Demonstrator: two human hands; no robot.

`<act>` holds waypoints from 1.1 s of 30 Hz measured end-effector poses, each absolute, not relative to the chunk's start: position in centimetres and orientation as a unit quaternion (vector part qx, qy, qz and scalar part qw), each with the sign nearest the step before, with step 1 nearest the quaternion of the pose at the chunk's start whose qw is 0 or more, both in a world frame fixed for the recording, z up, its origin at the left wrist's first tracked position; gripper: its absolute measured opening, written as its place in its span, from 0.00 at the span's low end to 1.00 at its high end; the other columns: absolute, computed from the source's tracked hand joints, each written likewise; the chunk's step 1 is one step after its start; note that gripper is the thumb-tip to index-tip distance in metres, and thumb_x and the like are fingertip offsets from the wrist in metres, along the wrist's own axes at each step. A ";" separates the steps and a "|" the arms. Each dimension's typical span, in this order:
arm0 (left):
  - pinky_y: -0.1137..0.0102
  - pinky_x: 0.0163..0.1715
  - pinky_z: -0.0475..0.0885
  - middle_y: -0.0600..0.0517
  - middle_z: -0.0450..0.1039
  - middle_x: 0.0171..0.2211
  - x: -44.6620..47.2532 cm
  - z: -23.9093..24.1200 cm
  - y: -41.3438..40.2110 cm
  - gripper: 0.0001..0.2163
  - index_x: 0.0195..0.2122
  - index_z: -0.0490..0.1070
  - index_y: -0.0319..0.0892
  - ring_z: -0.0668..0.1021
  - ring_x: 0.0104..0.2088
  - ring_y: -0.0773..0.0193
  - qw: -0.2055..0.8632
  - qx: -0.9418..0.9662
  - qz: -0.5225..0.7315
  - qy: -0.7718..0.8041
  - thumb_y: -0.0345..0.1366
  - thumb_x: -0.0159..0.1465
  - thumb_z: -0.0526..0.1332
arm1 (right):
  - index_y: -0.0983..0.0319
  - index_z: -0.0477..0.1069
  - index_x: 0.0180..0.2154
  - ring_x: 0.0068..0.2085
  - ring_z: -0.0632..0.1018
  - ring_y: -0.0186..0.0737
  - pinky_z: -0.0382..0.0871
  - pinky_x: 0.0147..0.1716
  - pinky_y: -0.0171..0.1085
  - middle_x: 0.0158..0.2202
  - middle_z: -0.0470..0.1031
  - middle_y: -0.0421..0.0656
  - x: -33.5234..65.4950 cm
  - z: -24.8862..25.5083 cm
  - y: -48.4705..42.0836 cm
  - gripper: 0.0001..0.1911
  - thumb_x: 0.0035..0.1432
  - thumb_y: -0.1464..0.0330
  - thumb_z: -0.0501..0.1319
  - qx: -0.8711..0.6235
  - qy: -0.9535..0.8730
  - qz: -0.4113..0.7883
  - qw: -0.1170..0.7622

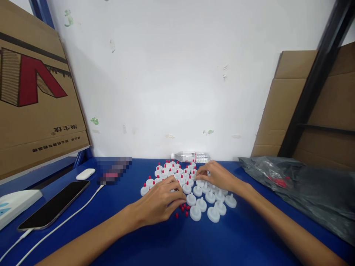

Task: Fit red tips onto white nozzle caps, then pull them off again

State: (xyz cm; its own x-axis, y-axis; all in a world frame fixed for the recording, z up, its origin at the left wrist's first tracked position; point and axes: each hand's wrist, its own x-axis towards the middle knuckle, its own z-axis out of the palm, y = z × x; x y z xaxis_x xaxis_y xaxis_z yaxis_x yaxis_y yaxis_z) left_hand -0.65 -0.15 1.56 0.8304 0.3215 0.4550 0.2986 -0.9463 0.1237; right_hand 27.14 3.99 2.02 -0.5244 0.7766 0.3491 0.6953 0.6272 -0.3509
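Your left hand [163, 199] curls over the blue tabletop [177, 244], just beside the loose red tips [186, 214]; its grip is partly closed, and you cannot tell whether it holds anything. Your right hand [215, 175] bends its fingers down at the bare white caps [210, 197]; that grip's hold is hidden too. The red-tipped white caps [187, 188] stand behind and between your hands, before a clear bottle [187, 157] lying on its side.
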 end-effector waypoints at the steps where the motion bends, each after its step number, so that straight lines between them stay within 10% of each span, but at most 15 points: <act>1: 0.65 0.42 0.70 0.48 0.74 0.37 -0.6 1.6 -0.2 0.07 0.41 0.75 0.42 0.72 0.41 0.60 0.023 0.956 0.242 0.161 0.32 0.71 0.57 | 0.58 0.80 0.38 0.33 0.80 0.42 0.70 0.35 0.38 0.32 0.82 0.42 27.1 2.1 3.9 0.15 0.66 0.56 0.59 -0.426 -0.868 0.068 0.247; 33: 0.66 0.40 0.68 0.49 0.73 0.35 -0.5 1.2 -0.5 0.04 0.37 0.73 0.41 0.70 0.38 0.61 0.019 0.965 0.214 0.151 0.31 0.68 0.59 | 0.58 0.80 0.38 0.33 0.80 0.41 0.70 0.35 0.38 0.31 0.81 0.42 27.0 1.0 4.5 0.12 0.65 0.59 0.61 -0.446 -0.856 0.052 0.256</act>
State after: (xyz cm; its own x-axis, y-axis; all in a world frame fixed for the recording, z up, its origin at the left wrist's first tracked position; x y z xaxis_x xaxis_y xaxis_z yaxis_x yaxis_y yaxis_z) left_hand -0.49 -0.49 1.22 0.8624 0.3000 0.4078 0.2839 -0.9535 0.1011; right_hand 27.02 4.50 0.97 -0.4720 0.7898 0.3917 0.7370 0.5974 -0.3163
